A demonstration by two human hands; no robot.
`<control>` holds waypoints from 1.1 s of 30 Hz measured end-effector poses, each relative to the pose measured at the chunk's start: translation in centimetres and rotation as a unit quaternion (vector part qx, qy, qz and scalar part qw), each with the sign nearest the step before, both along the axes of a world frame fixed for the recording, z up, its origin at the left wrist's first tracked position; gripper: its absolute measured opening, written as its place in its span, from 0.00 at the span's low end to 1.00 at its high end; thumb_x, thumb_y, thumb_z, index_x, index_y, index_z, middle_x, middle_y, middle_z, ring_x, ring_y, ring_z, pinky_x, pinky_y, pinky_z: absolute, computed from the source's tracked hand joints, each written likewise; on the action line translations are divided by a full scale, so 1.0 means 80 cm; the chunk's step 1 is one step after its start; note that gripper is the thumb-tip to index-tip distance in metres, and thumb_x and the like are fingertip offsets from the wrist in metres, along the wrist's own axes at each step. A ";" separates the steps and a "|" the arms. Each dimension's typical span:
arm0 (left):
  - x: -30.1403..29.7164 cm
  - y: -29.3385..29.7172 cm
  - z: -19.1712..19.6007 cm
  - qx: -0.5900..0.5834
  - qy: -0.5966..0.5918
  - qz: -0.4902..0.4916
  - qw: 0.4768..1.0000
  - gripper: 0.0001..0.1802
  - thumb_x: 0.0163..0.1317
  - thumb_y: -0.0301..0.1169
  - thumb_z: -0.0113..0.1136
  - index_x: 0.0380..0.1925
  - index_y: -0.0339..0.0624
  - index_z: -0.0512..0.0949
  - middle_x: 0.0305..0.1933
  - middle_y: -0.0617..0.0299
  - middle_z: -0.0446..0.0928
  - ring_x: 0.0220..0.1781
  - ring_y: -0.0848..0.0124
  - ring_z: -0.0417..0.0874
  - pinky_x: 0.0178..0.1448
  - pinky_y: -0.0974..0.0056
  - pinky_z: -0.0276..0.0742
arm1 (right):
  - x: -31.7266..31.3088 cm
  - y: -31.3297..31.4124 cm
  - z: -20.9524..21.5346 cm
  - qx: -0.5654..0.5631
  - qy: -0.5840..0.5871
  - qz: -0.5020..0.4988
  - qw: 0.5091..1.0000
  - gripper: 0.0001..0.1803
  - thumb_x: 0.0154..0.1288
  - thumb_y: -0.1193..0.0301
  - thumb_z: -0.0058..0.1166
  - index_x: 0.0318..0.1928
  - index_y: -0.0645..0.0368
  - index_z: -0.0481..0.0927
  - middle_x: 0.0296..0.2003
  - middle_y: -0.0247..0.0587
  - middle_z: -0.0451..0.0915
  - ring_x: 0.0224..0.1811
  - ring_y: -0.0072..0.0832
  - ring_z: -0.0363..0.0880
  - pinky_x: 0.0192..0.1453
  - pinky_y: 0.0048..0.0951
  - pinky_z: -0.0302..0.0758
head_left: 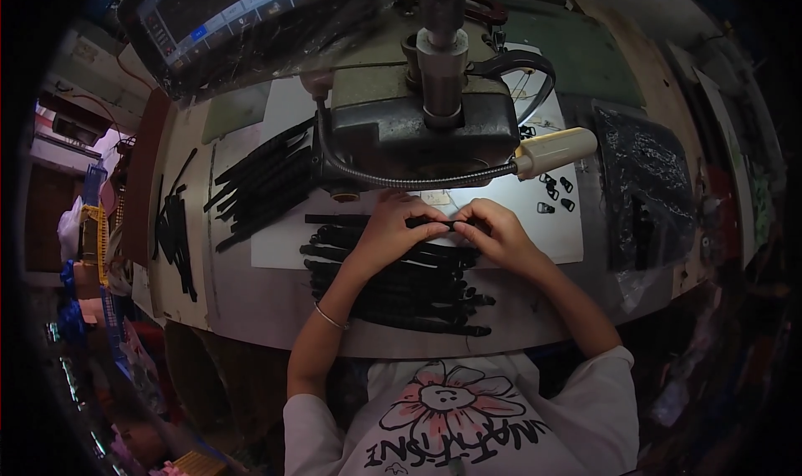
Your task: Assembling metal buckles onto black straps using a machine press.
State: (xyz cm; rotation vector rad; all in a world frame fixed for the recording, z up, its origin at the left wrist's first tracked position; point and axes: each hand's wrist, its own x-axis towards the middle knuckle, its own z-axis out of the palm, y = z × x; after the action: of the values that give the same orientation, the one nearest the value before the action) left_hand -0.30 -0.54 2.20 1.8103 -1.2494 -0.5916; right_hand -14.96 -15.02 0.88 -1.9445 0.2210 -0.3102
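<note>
My left hand (398, 230) and my right hand (499, 231) meet at the middle of the worktable. Both pinch one end of a black fabric strap (330, 220), whose other end sticks out to the left past my left wrist. What my fingertips do at the strap's end is partly hidden. Just below my hands, on the near side, lies a pile of similar black straps (397, 288), laid roughly side by side. The head of a sewing machine (422, 129) stands right beyond my hands.
More black straps lie in a bundle (263, 179) at the left, with thinner black strips (173, 238) farther left. Several small black buckles (547, 194) sit on white paper at the right, beside a black plastic bag (643, 184). A lamp (555, 152) and a screen (238, 21) overhang the table.
</note>
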 end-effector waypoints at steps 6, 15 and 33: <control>-0.004 0.000 0.001 0.008 -0.012 0.006 1.000 0.12 0.48 0.35 0.66 0.30 0.41 0.81 0.31 0.60 0.78 0.37 0.67 0.75 0.46 0.65 0.68 | 0.002 -0.005 0.003 -0.004 0.040 0.018 0.999 0.08 0.61 0.72 0.54 0.35 0.65 0.75 0.25 0.31 0.74 0.25 0.13 0.68 0.28 0.17 0.65; 0.019 -0.001 -0.030 -0.067 -0.268 0.018 0.961 0.13 0.50 0.31 0.62 0.38 0.43 0.79 0.39 0.57 0.76 0.44 0.59 0.76 0.47 0.59 0.72 | 0.061 -0.045 -0.017 0.042 0.113 -0.039 0.992 0.11 0.53 0.71 0.58 0.24 0.65 0.70 0.17 0.34 0.70 0.21 0.20 0.68 0.27 0.26 0.66; 0.042 -0.007 -0.023 -0.107 -0.359 -0.074 0.924 0.08 0.53 0.29 0.58 0.34 0.44 0.77 0.32 0.59 0.76 0.38 0.61 0.77 0.42 0.63 0.71 | 0.086 -0.058 -0.026 -0.070 0.271 -0.086 0.956 0.13 0.47 0.64 0.62 0.28 0.61 0.80 0.27 0.44 0.80 0.35 0.38 0.80 0.40 0.33 0.73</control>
State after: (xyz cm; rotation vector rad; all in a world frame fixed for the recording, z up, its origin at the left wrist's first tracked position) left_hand 3.04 -1.09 0.36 1.8076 -1.8598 0.1699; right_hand -8.07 -19.62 -1.20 -2.1215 0.7462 0.1084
